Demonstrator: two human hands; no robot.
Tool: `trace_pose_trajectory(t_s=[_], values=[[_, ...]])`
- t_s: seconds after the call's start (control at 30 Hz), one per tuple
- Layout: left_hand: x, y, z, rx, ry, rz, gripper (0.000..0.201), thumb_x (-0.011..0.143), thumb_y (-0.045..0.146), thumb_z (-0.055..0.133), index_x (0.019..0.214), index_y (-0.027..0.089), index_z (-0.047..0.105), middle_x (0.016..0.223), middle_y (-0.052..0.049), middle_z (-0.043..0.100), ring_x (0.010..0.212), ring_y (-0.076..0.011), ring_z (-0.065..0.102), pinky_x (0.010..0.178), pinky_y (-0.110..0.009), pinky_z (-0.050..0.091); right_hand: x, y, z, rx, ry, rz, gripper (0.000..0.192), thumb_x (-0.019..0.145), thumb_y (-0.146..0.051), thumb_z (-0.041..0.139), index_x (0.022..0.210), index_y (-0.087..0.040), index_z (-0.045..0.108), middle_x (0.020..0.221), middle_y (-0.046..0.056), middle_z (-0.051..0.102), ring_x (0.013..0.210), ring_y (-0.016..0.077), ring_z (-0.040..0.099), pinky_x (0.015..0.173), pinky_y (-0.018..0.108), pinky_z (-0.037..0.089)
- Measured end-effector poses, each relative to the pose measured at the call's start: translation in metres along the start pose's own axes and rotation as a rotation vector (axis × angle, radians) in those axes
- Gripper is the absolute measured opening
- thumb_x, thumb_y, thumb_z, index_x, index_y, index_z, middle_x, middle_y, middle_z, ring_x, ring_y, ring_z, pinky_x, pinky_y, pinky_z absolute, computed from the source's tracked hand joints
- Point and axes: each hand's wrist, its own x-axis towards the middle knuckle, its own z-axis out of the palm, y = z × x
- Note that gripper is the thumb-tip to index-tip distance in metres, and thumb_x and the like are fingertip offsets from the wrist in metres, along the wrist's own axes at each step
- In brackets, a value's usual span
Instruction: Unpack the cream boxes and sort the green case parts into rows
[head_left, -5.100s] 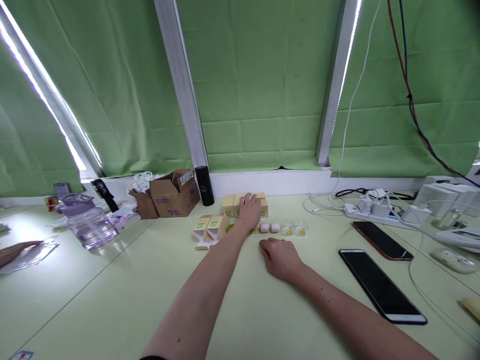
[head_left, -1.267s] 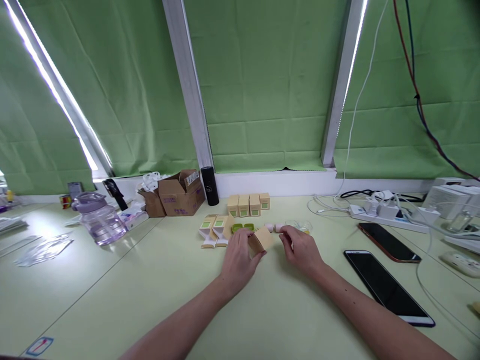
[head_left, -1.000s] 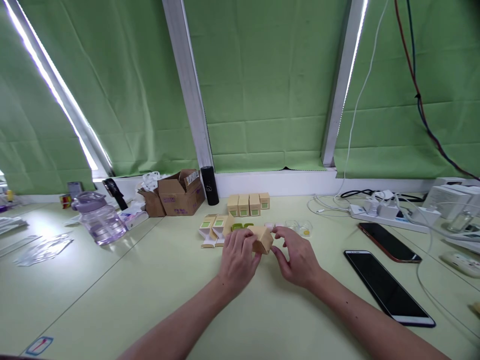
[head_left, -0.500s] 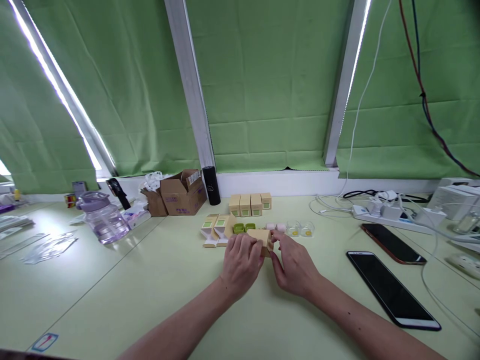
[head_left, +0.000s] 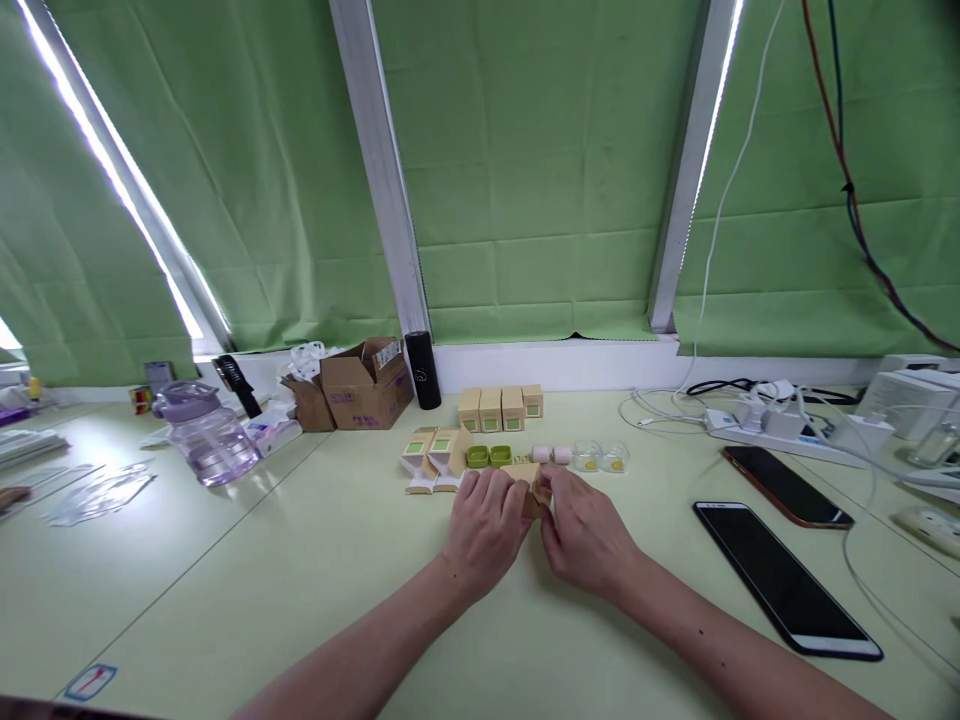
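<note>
Presently, small box at frame centre, just below the middle. Left hand curled around its body; right hand pinching its right end, the detail there hidden by fingers. Too hard a squeeze might crush the card; a sharp tug might tear it. Just above in the frame: green cups, pink pieces, clear cups in a row, near enough for a slipping knuckle to scatter. Left of these, open boxes, probably easily tipped.
</note>
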Motion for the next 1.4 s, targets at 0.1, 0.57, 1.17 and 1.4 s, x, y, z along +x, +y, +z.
trace_pose_trajectory(t_s=[0.1,0.57,1.17,1.4], values=[[0.0,0.001,-0.001,-0.014,-0.014,-0.01,0.018,0.087,0.02,0.063,0.101,0.021,0.053,0.09,-0.005,0.059,0.081,-0.0248,0.055,0.074,-0.04,0.043,0.001,-0.003,-0.002,-0.002,-0.009,0.021,0.03,0.081,-0.012,0.05,0.106,-0.023,0.04,0.093,0.005,0.062,0.078,0.0225,0.06,0.063,0.032,0.04],[-0.001,0.002,0.002,-0.148,-0.086,-0.14,0.033,0.082,0.022,0.071,0.107,0.02,0.05,0.097,-0.007,0.062,0.087,-0.0279,0.06,0.074,-0.042,0.049,0.002,0.004,0.002,-0.025,0.033,0.059,0.023,0.087,-0.012,0.045,0.107,-0.023,0.042,0.081,0.002,0.063,0.069,0.0214,0.063,0.058,0.03,0.038],[-0.005,-0.004,0.008,-0.499,-0.183,-0.305,0.044,0.085,0.017,0.074,0.121,0.024,0.049,0.111,-0.008,0.068,0.1,-0.0273,0.067,0.083,-0.042,0.056,0.009,0.036,0.003,0.544,0.229,0.459,0.02,0.104,-0.041,0.046,0.112,-0.024,0.049,0.103,0.008,0.072,0.059,0.0169,0.069,0.049,0.029,0.054],[-0.006,-0.006,0.011,-0.521,-0.158,-0.309,0.054,0.086,0.02,0.072,0.134,0.025,0.048,0.119,-0.01,0.069,0.105,-0.0278,0.069,0.087,-0.044,0.058,0.008,0.061,0.013,0.299,0.361,0.279,0.022,0.099,-0.023,0.047,0.12,-0.021,0.055,0.117,0.013,0.065,0.099,0.025,0.068,0.079,0.044,0.063]])
